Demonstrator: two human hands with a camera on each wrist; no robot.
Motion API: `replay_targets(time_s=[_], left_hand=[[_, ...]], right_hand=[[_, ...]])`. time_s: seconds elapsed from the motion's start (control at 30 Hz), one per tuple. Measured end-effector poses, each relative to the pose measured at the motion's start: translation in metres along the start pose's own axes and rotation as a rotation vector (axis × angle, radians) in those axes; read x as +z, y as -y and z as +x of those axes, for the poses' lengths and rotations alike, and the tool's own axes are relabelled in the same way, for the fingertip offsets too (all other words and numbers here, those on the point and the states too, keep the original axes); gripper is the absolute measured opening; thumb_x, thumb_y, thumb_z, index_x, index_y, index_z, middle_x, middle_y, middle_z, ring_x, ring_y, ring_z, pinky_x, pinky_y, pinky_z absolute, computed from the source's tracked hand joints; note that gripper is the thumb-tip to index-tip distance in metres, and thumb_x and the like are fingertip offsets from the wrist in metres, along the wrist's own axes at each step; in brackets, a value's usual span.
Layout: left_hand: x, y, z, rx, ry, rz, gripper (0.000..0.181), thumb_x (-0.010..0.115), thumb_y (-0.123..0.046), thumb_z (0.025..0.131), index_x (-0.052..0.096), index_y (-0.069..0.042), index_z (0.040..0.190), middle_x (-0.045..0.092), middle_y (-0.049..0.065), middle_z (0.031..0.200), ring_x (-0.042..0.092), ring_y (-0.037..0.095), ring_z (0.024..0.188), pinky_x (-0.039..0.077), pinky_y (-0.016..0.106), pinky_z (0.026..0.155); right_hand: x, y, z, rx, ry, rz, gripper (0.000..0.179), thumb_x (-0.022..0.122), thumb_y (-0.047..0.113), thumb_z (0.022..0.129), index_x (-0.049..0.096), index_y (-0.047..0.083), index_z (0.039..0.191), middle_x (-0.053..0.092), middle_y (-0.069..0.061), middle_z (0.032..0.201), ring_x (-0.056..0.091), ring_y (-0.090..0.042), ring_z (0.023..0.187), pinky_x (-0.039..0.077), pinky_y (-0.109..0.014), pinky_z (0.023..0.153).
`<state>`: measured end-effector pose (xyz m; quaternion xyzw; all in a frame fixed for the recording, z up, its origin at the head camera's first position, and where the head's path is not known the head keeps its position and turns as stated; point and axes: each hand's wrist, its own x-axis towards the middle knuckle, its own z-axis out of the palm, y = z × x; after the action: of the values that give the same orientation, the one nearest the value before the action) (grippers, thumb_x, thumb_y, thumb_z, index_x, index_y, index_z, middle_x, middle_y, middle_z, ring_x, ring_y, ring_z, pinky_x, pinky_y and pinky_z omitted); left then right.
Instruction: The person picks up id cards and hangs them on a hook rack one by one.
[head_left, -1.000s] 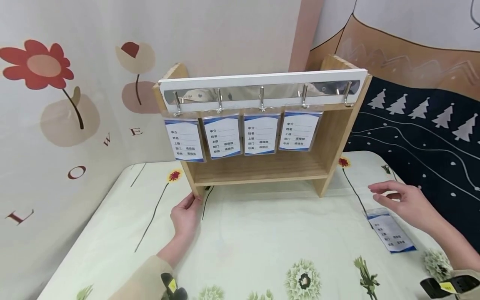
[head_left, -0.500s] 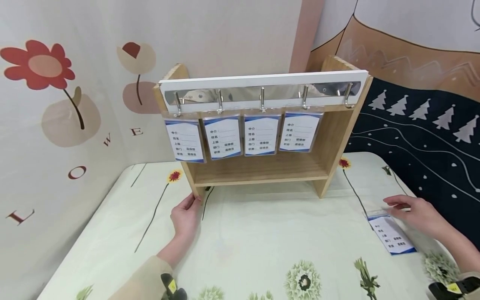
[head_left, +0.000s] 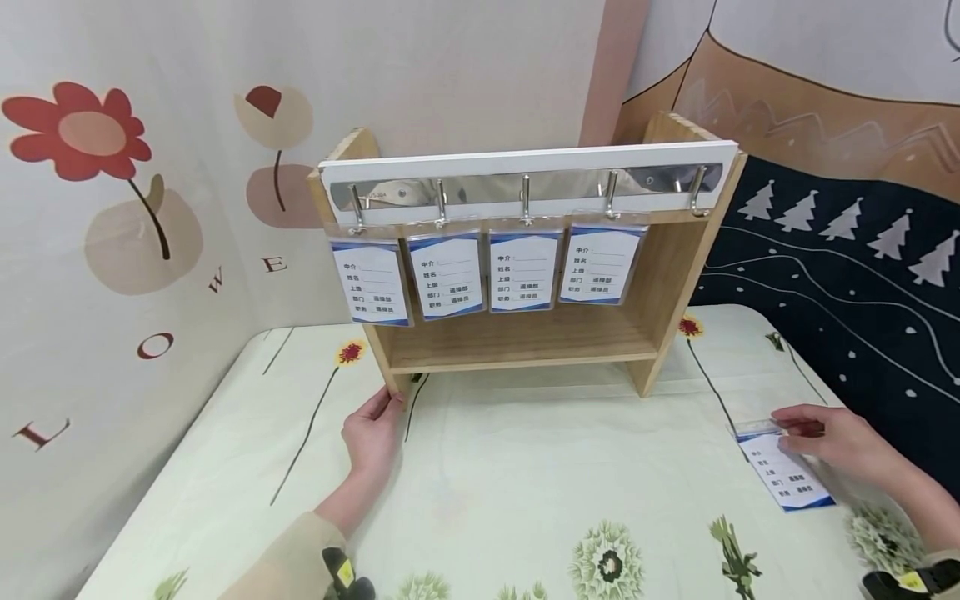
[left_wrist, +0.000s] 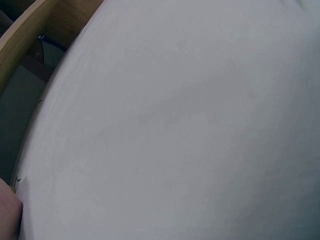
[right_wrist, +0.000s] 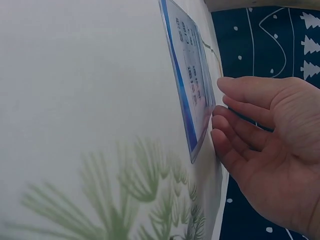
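A small wooden shelf (head_left: 517, 337) stands on the table, with a white-backed metal hook rail (head_left: 480, 187) along its top front. My left hand (head_left: 372, 442) grips the foot of its left side panel; the left wrist view shows only a bit of that hand at the lower left corner. Several clear-sleeved name badges (head_left: 523, 271) hang in a row from the hooks. Another name badge (head_left: 787, 475) lies flat on the table at the right. Over its upper right edge is my right hand (head_left: 843, 442), fingers loosely bent, thumb apart from them in the right wrist view (right_wrist: 280, 135).
The rightmost hook (head_left: 699, 190) is bare. A pale flowered cloth (head_left: 525, 467) covers the table. Behind stands a printed light curtain (head_left: 480, 75), with a dark tree-patterned cloth (head_left: 825, 308) at the right.
My right hand has moved down and slightly right, from above the lying badge to beside its upper edge. The left hand and the shelf have stayed in place.
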<state>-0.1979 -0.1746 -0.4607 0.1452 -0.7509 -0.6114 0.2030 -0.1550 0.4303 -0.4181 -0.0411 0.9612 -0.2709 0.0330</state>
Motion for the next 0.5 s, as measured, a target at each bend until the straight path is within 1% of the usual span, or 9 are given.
replay_targets(time_s=[0.03, 0.17, 0.23, 0.4, 0.5], left_hand=[[-0.0002, -0.0003, -0.0001, 0.002, 0.003, 0.002, 0.032, 0.069, -0.010, 0.097, 0.070, 0.001, 0.127, 0.070, 0.021, 0.118, 0.068, 0.001, 0.094, 0.050, 0.006, 0.076], [-0.0008, -0.0011, -0.0009, 0.005, 0.008, 0.003, 0.032, 0.069, -0.011, 0.097, 0.070, 0.000, 0.127, 0.070, 0.021, 0.118, 0.070, 0.017, 0.104, 0.050, 0.006, 0.076], [-0.0012, -0.0016, -0.0012, 0.004, 0.010, 0.001, 0.032, 0.069, -0.011, 0.097, 0.070, 0.000, 0.127, 0.070, 0.020, 0.119, 0.069, 0.022, 0.107, 0.051, 0.007, 0.076], [-0.0017, -0.0015, -0.0014, 0.005, 0.017, 0.004, 0.032, 0.068, -0.011, 0.098, 0.070, 0.000, 0.128, 0.069, 0.020, 0.120, 0.068, 0.026, 0.110, 0.051, 0.007, 0.077], [-0.0020, -0.0008, -0.0012, 0.010, 0.019, 0.010, 0.032, 0.068, -0.012, 0.098, 0.070, 0.000, 0.128, 0.069, 0.020, 0.119, 0.068, 0.026, 0.110, 0.051, 0.007, 0.076]], right_hand=[[0.0000, -0.0003, -0.0001, -0.006, 0.001, 0.006, 0.046, 0.076, 0.014, 0.094, 0.062, -0.013, 0.128, 0.069, -0.022, 0.116, 0.052, 0.006, 0.082, 0.046, -0.019, 0.066], [0.0026, -0.0018, 0.0012, -0.037, -0.003, 0.018, 0.046, 0.076, 0.011, 0.093, 0.061, -0.013, 0.129, 0.068, -0.025, 0.119, 0.051, 0.008, 0.084, 0.047, -0.018, 0.067], [0.0041, -0.0024, 0.0030, -0.051, -0.003, 0.020, 0.046, 0.077, 0.010, 0.092, 0.062, -0.012, 0.129, 0.068, -0.025, 0.120, 0.052, 0.008, 0.085, 0.048, -0.018, 0.068], [0.0055, -0.0015, 0.0068, -0.064, 0.001, 0.006, 0.049, 0.080, 0.009, 0.088, 0.062, -0.010, 0.129, 0.068, -0.023, 0.120, 0.052, 0.005, 0.086, 0.047, -0.017, 0.070], [0.0050, -0.0003, 0.0081, -0.061, 0.006, -0.005, 0.049, 0.081, 0.008, 0.087, 0.063, -0.009, 0.129, 0.068, -0.020, 0.117, 0.051, 0.003, 0.086, 0.046, -0.018, 0.070]])
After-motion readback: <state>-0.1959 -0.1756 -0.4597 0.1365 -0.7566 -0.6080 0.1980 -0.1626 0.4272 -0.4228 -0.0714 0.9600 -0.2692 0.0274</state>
